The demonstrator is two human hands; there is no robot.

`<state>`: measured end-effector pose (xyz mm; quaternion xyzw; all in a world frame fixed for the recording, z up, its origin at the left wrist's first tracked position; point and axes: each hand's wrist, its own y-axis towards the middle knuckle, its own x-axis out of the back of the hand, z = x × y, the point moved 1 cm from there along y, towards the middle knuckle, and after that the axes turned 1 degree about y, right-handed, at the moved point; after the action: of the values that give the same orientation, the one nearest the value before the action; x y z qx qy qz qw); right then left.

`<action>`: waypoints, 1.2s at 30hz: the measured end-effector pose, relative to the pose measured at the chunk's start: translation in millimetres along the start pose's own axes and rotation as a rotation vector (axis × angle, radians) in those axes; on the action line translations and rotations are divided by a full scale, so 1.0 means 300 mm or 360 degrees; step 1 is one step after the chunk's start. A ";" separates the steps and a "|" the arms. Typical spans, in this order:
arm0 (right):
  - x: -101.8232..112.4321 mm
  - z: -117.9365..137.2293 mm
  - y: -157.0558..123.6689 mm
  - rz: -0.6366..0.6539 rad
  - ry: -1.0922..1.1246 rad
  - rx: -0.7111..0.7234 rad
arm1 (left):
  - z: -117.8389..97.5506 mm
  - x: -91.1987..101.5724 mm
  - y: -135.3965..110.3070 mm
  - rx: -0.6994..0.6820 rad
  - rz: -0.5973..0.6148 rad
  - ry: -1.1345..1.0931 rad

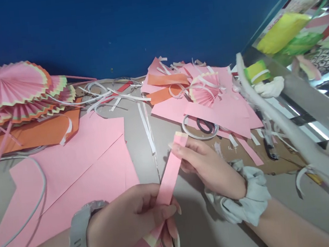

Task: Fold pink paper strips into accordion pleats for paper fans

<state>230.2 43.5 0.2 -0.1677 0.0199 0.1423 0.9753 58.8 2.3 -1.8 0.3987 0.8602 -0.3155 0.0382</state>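
Between my two hands runs a narrow pink paper strip (170, 177) with pale yellow ends, held at a slant above the table. My left hand (144, 211), wearing a grey watch band at the wrist, pinches its lower part between thumb and fingers. Near the upper end, my right hand (196, 157) grips it with thumb and fingertips; a pale scrunchie (250, 197) circles that wrist. Whether the strip is one layer or a folded stack cannot be made out. Large pink paper sheets (92, 167) lie under and beyond my left hand.
Pleated pink paper fans (8, 85) are stacked at the left, over orange paper (35, 132). Pink and orange scraps (222, 89) pile up at the back right, on cardboard. A white cable (43, 189) loops at left; a white bar (286, 125) slants along the right.
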 end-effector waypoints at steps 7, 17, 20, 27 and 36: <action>0.016 -0.007 0.012 -0.0052 0.0199 0.0042 | -0.009 0.004 -0.004 -0.0008 0.0031 0.0045; 0.032 0.007 0.011 -0.0195 0.0214 0.0101 | -0.008 0.007 -0.007 0.0029 0.0175 -0.0093; 0.036 0.005 0.013 -0.0185 0.0223 0.0113 | -0.011 0.010 -0.005 0.0011 0.0221 -0.0149; 0.043 0.012 0.013 -0.0223 0.0258 0.0092 | 0.015 0.014 -0.009 -0.0060 0.0279 -0.0231; 0.078 0.048 0.016 -0.0552 0.0240 0.0423 | -0.041 0.096 0.004 -0.0522 -0.0467 -0.0190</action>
<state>251.2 58.9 10.3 -0.0490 0.0823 -0.0442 0.9944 42.4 29.1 -1.8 0.2384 0.9450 -0.1967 0.1070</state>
